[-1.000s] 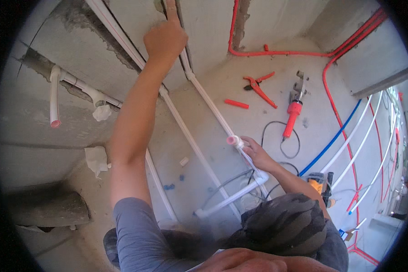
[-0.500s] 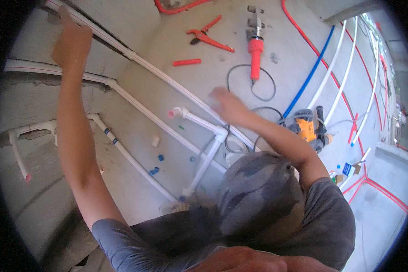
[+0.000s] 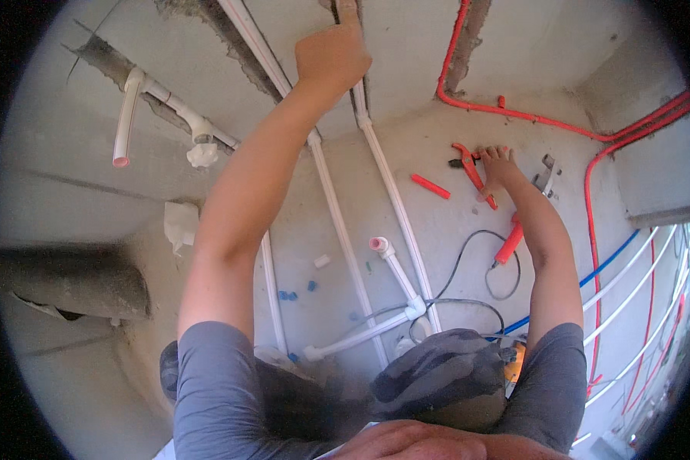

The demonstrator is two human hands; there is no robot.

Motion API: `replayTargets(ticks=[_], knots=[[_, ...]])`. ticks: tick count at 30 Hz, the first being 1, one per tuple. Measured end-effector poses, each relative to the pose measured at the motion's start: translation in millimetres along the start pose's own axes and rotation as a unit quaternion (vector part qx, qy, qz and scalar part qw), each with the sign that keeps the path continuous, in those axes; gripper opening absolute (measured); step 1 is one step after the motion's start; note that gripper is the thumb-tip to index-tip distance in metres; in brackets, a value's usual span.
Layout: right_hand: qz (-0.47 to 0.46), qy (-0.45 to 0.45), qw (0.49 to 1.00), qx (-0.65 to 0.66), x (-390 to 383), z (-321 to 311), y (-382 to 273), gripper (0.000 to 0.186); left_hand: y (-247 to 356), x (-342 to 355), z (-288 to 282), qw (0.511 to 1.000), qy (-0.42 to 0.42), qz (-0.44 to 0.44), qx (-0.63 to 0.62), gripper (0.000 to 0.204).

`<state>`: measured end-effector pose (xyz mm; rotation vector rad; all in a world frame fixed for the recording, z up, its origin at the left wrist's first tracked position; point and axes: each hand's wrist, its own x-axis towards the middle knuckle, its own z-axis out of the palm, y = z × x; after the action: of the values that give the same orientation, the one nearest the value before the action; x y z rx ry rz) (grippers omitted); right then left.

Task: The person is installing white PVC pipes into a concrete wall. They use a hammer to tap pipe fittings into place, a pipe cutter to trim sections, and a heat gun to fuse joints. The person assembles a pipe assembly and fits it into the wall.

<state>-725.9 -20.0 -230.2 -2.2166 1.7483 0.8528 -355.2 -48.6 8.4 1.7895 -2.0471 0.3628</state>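
Observation:
My left hand (image 3: 333,61) is up on the wall, its fingers mostly curled and one stretched upward along a white pipe (image 3: 360,103) set in a wall groove. The hand covers part of that pipe, so the grip is partly hidden. At the right, my right hand (image 3: 498,167) reaches down to the floor with fingers spread, beside the orange-red pipe cutter (image 3: 474,178). Its fingertips lie at or over one handle of the cutter; contact is hard to make out. Close to my right forearm lies a red-handled pipe welding tool (image 3: 509,244) with a black cord.
A short red tube piece (image 3: 430,186) lies left of the cutter. A white pipe branch with an elbow (image 3: 415,308) stands near my knees. Small blue fittings (image 3: 287,296) dot the floor. Red conduit (image 3: 544,119) runs along the wall base; a blue pipe (image 3: 609,259) lies at right.
The view has turned left toward the wall. My right hand has gone from above the white floor pipes to the pipe cutter. My left hand stays at the wall pipe.

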Motion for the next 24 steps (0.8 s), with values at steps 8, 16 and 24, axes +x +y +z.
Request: replayTargets(ticks=[8,16,24], knots=[[-0.068,0.055,0.993,0.083,-3.5,15.7,10.8,0.059,-11.4,8.5,12.5,0.998,0.025,0.034,-0.045,0.086],[-0.046,0.296,0.925,0.235,-112.8,-130.1,-52.3,0.031,-24.7,7.9,23.5,0.996,0.053,0.052,-0.054,0.076],[-0.138,0.575,0.757,0.278,-114.5,-316.7,-124.6,0.030,-33.6,8.1,34.0,0.994,0.085,0.063,-0.021,0.076]])
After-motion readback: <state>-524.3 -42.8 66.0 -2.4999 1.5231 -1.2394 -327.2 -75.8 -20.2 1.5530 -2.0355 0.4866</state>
